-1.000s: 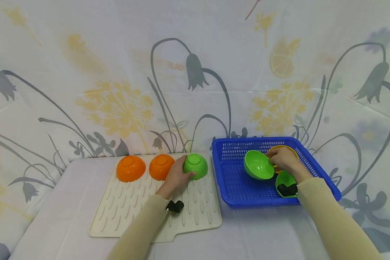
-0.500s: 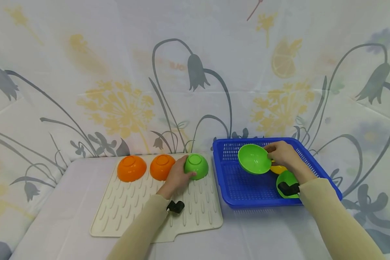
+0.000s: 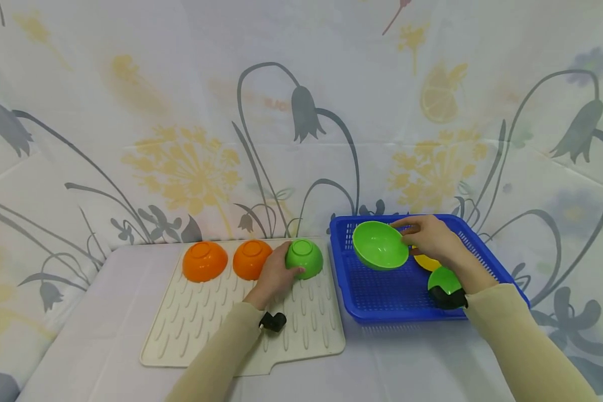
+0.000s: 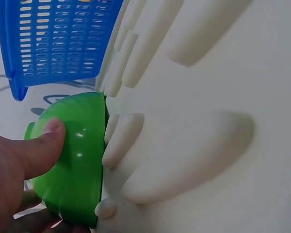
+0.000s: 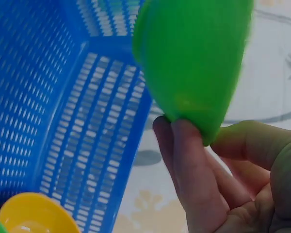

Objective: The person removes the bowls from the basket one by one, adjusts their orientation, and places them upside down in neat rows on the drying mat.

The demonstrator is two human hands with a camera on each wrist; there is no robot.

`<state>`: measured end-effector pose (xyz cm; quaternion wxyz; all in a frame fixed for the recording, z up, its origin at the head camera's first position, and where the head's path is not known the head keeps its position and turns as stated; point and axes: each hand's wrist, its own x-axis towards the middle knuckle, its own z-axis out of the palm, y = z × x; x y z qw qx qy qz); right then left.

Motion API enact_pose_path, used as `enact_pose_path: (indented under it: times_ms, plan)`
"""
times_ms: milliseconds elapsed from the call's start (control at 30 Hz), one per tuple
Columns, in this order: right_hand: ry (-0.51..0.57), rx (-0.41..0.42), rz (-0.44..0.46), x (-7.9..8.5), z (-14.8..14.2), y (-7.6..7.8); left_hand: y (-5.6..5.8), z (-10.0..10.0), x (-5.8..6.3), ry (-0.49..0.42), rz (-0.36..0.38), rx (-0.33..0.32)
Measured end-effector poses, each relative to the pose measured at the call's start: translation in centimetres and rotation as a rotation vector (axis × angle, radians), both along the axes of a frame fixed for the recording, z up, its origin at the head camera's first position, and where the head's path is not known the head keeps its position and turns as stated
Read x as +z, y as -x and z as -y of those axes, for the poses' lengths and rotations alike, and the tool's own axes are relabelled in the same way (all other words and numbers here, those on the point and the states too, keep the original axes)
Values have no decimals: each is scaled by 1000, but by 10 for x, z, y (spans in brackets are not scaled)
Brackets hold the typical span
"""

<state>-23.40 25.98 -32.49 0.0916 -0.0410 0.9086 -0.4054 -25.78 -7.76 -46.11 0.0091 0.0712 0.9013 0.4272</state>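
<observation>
My left hand [image 3: 276, 274] grips a green bowl [image 3: 305, 259] that sits upside down at the back right of a cream ridged drying mat [image 3: 216, 329]. In the left wrist view the thumb lies on the wall of that bowl [image 4: 80, 155], and its rim is against the mat. Over the blue basket [image 3: 349, 304], my right hand [image 3: 432, 240] pinches a second green bowl [image 3: 380, 245] by its rim, tilted with its inside toward me. The right wrist view shows thumb and fingers on either side of this bowl's edge [image 5: 199, 63].
Two orange bowls, a left one [image 3: 204, 261] and a right one [image 3: 251, 259], stand upside down along the mat's back edge. Inside the basket lie a yellow bowl [image 3: 426, 262] and another green bowl [image 3: 444, 280], partly hidden by my right arm. A patterned cloth [image 3: 301, 167] hangs behind.
My right hand has lifted the green bowl and carried it left within the basket's area, uncovering more of the basket floor. My left hand stays on its bowl.
</observation>
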Motion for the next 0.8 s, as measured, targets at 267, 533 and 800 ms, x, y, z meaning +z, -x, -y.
enact_pose_path:
  times_ms: [267,533,800]
  plan:
    - [39,29,-43,5,13,-15,1,0,3,12,4,-10]
    - [13,43,-120,6,27,-30,2,-1,7,24,3,-12]
    - [35,53,-130,4,38,-41,-2,2,12,4,-11,-28]
